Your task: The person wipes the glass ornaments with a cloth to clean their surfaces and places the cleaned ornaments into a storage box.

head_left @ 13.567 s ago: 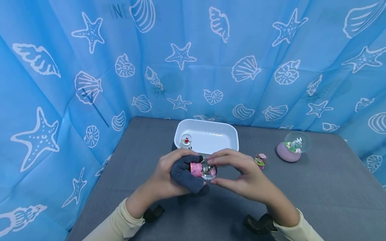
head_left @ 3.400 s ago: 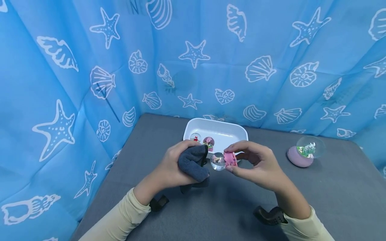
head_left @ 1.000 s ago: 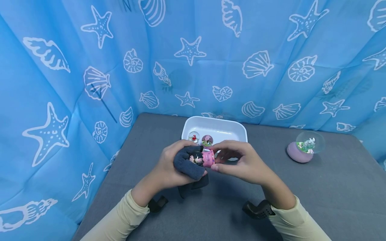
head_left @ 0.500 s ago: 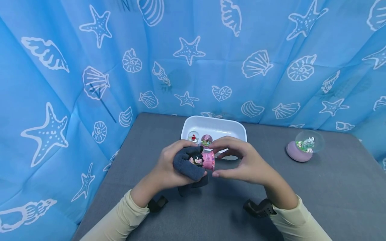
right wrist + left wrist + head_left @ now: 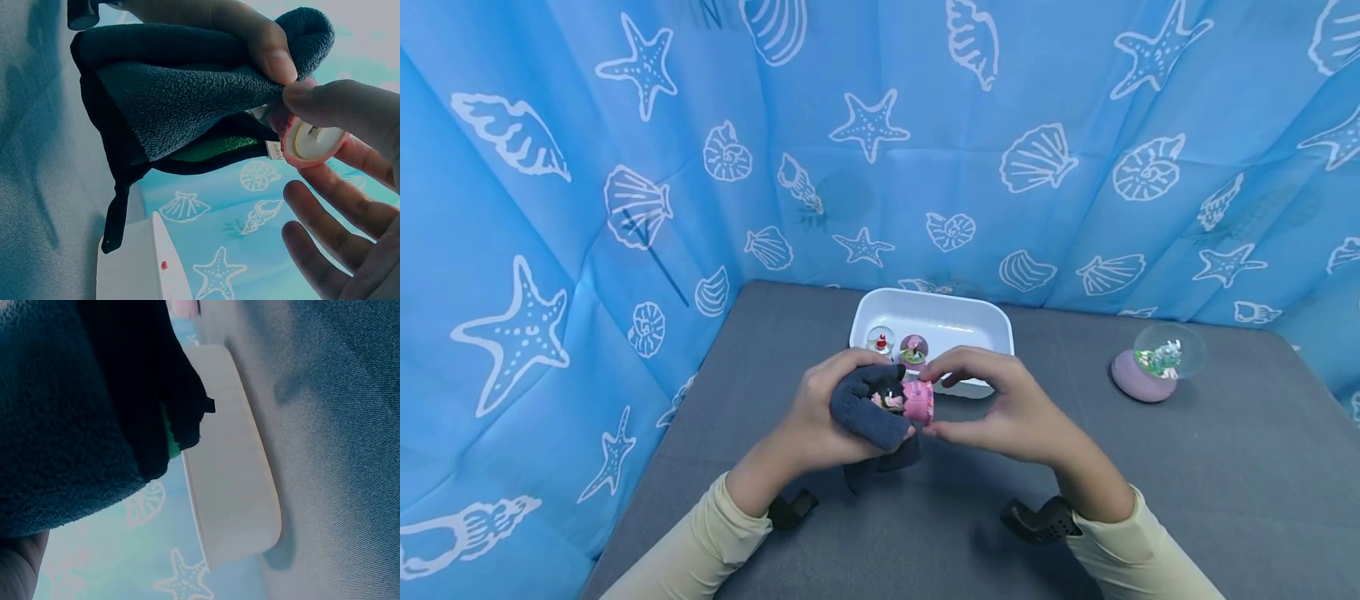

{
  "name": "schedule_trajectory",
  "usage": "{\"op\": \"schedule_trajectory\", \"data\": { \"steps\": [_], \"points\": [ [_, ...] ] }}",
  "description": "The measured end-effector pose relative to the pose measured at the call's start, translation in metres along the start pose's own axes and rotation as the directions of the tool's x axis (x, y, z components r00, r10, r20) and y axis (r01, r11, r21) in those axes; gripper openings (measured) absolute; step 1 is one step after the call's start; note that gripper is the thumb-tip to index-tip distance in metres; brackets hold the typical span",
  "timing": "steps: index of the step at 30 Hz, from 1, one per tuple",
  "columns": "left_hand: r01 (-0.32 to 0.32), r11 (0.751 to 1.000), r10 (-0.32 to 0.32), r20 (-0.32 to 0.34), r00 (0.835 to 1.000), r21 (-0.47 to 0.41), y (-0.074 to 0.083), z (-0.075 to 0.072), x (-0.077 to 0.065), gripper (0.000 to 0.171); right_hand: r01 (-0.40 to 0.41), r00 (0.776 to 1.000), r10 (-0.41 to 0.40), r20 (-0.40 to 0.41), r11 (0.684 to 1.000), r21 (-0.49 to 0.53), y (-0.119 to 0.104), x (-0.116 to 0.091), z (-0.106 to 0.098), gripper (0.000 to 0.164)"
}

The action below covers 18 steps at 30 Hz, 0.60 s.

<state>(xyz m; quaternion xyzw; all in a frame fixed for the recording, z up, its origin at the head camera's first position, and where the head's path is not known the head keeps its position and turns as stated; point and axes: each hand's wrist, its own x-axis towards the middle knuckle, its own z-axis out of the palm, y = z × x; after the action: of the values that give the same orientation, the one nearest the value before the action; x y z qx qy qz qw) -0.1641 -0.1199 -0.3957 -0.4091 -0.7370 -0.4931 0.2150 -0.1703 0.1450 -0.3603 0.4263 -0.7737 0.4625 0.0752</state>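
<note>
On my head feed, the left hand [image 5: 816, 417] grips a dark cloth [image 5: 859, 414] around the dome of a pink snow globe [image 5: 917, 402] while the right hand [image 5: 1007, 408] pinches its base, near a white tray [image 5: 970, 327] on the counter [image 5: 1225, 483] (a larger lilac-based globe [image 5: 1142, 378] sits well to the right). My left wrist feed is mostly cloth, so I can't make out the globe there. My right wrist feed shows the base's pale underside between thumb and fingers.
</note>
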Motion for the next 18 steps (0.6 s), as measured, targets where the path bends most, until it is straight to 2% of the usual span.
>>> {"op": "schedule_trajectory", "data": {
  "steps": [4, 9, 15, 18],
  "points": [
    [-0.001, 1.000, 0.001, -0.003, 1.000, 0.000, 0.0001, 0.0004, 0.0004, 0.070, 0.008, 1.000, -0.008, -0.007, 1.000, -0.019, 0.0030, -0.0002, -0.0012, 0.056],
    [-0.010, 1.000, 0.010, -0.012, 1.000, 0.002, 0.0009, 0.0007, 0.0006, 0.069, 0.001, 1.000, -0.001, -0.010, 1.000, 0.017, 0.0064, -0.0004, 0.0006, 0.049],
    [0.001, 1.000, -0.001, -0.010, 1.000, -0.001, 0.0021, 0.0014, 0.0001, 0.069, -0.094, 0.995, 0.093, 0.017, 0.995, 0.041, 0.0063, -0.0012, 0.0051, 0.026],
    [0.008, 1.000, -0.008, -0.011, 1.000, -0.002, 0.0024, 0.0013, -0.0001, 0.069, -0.142, 0.989, 0.140, 0.042, 0.989, 0.041, 0.0055, -0.0012, 0.0055, 0.020]
  ]
}}
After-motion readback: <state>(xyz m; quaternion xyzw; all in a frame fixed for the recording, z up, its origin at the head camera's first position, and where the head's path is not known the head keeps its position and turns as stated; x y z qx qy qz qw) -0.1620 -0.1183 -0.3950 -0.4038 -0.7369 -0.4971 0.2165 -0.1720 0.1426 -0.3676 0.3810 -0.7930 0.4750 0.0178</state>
